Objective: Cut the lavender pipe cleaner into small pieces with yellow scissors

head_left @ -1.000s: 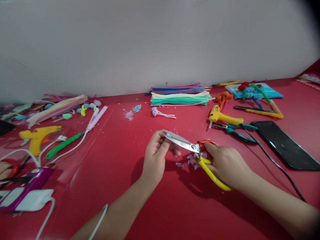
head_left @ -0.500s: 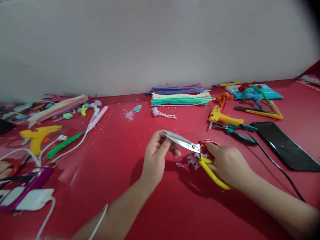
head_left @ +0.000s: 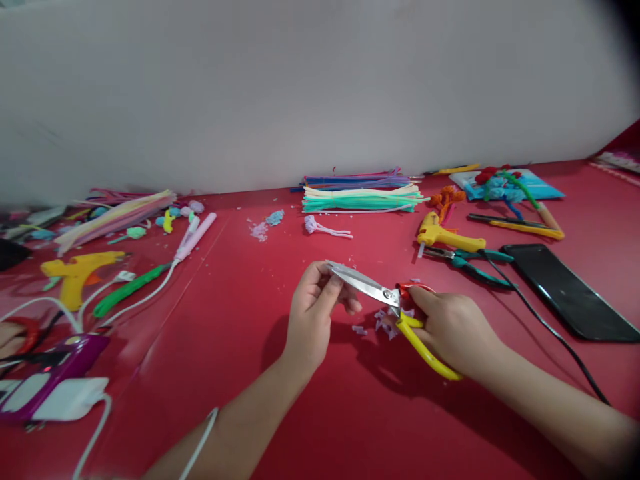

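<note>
My right hand (head_left: pixel 457 330) grips a pair of scissors (head_left: pixel 365 283) by the red and yellow handles, with the blades pointing left. At the blade tips is my left hand (head_left: pixel 315 307), its thumb and index finger pinched together. Whatever it pinches is too small or hidden behind the blades to make out. Small lilac fuzzy clippings (head_left: pixel 387 323) lie on the table beneath the scissors. Beyond my hands rests a lilac pipe-cleaner piece (head_left: pixel 325 228) with a bunched head and thin stems.
Pipe-cleaner bundles (head_left: pixel 363 199) lie by the wall. On the right are a yellow glue gun (head_left: pixel 450 235), pliers (head_left: pixel 475 263) and a black phone (head_left: pixel 575 290). Leftward sit another yellow glue gun (head_left: pixel 75 270), a pink wand-like tool (head_left: pixel 197 237) and a purple power strip (head_left: pixel 60 373) with cables.
Almost nothing differs. The scissors' handles and my right hand have shifted very slightly; my left hand keeps its pinch at the blade tips.
</note>
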`<state>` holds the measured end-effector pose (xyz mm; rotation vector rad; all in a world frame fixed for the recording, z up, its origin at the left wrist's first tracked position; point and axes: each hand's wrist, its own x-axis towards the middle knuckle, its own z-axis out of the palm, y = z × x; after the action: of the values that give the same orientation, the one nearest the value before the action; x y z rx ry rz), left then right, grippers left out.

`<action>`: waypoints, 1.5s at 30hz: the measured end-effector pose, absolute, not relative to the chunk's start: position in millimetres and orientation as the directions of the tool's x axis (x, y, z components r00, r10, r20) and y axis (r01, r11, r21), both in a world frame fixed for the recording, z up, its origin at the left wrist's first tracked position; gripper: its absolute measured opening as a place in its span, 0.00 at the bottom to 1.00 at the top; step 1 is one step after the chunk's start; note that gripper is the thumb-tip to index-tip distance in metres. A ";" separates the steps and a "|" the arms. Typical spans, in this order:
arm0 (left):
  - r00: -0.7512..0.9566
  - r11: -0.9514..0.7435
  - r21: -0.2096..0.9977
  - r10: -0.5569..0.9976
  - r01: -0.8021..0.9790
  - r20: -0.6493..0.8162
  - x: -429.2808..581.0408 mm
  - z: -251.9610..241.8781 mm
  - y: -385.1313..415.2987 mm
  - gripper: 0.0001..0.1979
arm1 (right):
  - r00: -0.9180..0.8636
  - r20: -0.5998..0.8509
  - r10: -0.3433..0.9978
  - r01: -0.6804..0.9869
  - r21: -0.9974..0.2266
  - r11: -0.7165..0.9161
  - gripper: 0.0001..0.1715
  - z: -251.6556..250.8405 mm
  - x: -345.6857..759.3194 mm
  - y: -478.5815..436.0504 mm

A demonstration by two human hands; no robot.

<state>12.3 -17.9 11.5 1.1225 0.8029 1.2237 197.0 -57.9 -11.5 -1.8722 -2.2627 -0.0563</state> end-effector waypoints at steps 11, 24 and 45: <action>0.199 -0.023 0.950 0.976 -0.312 0.089 12.5 11.7 -18.4 0.03 | -0.188 0.169 0.967 0.966 -0.147 0.214 0.22 -8.2 194.4 -60.0; 0.187 -0.007 0.943 0.980 -0.332 0.073 13.2 12.2 -18.5 0.03 | -0.218 0.184 0.959 0.966 -0.097 0.238 0.22 -14.8 198.3 -59.0; 0.631 0.037 0.973 0.755 0.227 -0.176 19.0 2.4 -24.5 0.07 | -0.102 0.024 0.995 0.763 -0.640 0.093 0.11 2.9 191.6 -60.1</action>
<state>19.0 -24.5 2.4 1.5198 0.8569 0.4928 191.6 -60.1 2.9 -1.7194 -1.9212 0.6724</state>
